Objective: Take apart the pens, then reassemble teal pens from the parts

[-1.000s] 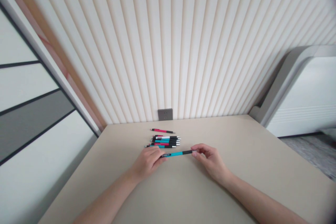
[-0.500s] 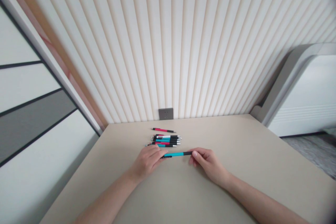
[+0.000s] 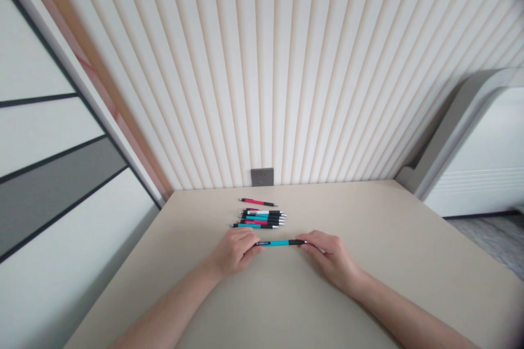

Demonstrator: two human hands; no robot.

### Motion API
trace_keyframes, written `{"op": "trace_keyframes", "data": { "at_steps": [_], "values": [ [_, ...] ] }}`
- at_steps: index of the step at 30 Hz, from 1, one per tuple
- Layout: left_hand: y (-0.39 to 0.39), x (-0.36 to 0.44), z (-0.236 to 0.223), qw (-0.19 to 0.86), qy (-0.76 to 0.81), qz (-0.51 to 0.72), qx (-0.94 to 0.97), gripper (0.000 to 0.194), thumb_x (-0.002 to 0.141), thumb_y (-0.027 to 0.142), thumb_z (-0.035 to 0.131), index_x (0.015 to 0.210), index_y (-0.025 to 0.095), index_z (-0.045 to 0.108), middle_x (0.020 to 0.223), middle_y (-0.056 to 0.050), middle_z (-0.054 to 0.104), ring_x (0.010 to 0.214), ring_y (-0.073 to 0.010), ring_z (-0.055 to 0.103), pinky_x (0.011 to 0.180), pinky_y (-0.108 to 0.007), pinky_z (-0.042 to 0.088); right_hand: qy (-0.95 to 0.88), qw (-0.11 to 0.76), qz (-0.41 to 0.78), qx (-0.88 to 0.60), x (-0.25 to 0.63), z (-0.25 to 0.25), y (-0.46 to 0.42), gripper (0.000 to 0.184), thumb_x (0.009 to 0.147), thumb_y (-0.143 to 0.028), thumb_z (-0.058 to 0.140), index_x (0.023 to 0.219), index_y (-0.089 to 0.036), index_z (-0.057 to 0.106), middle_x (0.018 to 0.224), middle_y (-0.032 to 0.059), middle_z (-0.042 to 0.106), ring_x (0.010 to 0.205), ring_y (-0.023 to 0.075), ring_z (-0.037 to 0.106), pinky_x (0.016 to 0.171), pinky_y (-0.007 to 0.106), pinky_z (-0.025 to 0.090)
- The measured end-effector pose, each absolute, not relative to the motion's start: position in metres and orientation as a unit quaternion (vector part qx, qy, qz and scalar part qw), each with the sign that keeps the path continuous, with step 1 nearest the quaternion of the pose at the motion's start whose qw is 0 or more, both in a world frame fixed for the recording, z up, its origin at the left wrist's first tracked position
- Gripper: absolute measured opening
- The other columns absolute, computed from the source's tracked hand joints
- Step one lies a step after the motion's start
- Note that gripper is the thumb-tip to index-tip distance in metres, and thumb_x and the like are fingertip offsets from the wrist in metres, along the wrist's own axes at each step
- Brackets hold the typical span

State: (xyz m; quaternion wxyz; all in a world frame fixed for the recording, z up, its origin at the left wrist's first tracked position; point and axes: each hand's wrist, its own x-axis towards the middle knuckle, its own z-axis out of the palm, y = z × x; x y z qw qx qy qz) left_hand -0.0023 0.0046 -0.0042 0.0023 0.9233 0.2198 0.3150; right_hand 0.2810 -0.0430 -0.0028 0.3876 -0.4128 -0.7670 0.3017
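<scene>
One camera is sitting on the person's head, facing forward and tilting down over the surface (image 3: pixel 266 305) toward the ribbed wall (image 3: pixel 262 65). It is viewing the left hand (image 3: pixel 235 252) and right hand (image 3: pixel 331 255) from above and behind, wide rather than close, with the wall filling the upper half.

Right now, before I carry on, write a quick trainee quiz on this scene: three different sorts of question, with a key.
1. Which is at the tip end of the slim blue-and-black pen: the left hand or the right hand?
2. True or false: the lone slim red-and-black pen lies nearer the hands than the bunch of blue, red and white pens.
3. Fill in: the dark grey rectangular socket is on the white ribbed ____.

Key: 1. right hand; 2. false; 3. wall.
</scene>
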Motion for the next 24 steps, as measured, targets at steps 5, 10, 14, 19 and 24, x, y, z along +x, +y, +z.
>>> {"op": "trace_keyframes", "data": {
  "at_steps": [5,10,14,19,24],
  "values": [
    [0.005,-0.002,-0.005,0.000,0.245,0.316,0.917,0.024,0.098,0.029,0.045,0.083,0.015,0.057,0.068,-0.002,0.056,0.063,-0.0130,0.051,0.061,-0.023,0.038,-0.727,0.382,0.356,-0.446,0.276,-0.011,-0.044,0.041,0.095,-0.047,0.045,0.118,-0.021,0.065,0.082,0.0047,0.066,0.073,0.0158,0.058,0.067,0.027,0.047],
    [0.003,-0.001,-0.001,-0.021,0.231,0.315,0.920,0.025,0.097,0.033,0.046,0.085,0.015,0.059,0.069,-0.002,0.057,0.064,-0.0131,0.052,0.061,-0.023,0.039,-0.674,0.355,0.435,-0.480,0.270,-0.013,-0.047,0.050,0.096,-0.053,0.036,0.110,-0.017,0.068,0.066,0.0010,0.059,0.057,0.0123,0.049,0.053,0.024,0.040],
    [0.003,0.001,0.000,-0.011,0.218,0.310,0.925,0.028,0.098,0.034,0.045,0.082,0.015,0.059,0.067,-0.002,0.057,0.064,-0.0132,0.052,0.061,-0.024,0.040,-0.680,0.372,0.401,-0.488,0.270,-0.007,-0.049,0.042,0.093,-0.051,0.046,0.101,-0.018,0.071,0.077,0.0045,0.067,0.069,0.0164,0.058,0.063,0.027,0.047],
    [0.004,0.002,-0.001,0.008,0.212,0.310,0.927,0.035,0.099,0.033,0.039,0.075,0.015,0.057,0.063,-0.002,0.054,0.061,-0.0132,0.051,0.058,-0.024,0.039,-0.749,0.388,0.306,-0.441,0.275,0.004,-0.052,0.034,0.095,-0.043,0.046,0.104,-0.023,0.070,0.098,0.0091,0.070,0.090,0.0210,0.063,0.082,0.033,0.049],
    [0.002,0.001,0.002,-0.016,0.227,0.324,0.918,0.029,0.099,0.034,0.042,0.086,0.015,0.059,0.069,-0.002,0.058,0.066,-0.0135,0.054,0.061,-0.023,0.042,-0.711,0.368,0.394,-0.452,0.269,-0.001,-0.054,0.044,0.094,-0.053,0.042,0.113,-0.020,0.066,0.088,0.0077,0.069,0.077,0.0181,0.062,0.069,0.029,0.050]
  ]
}}
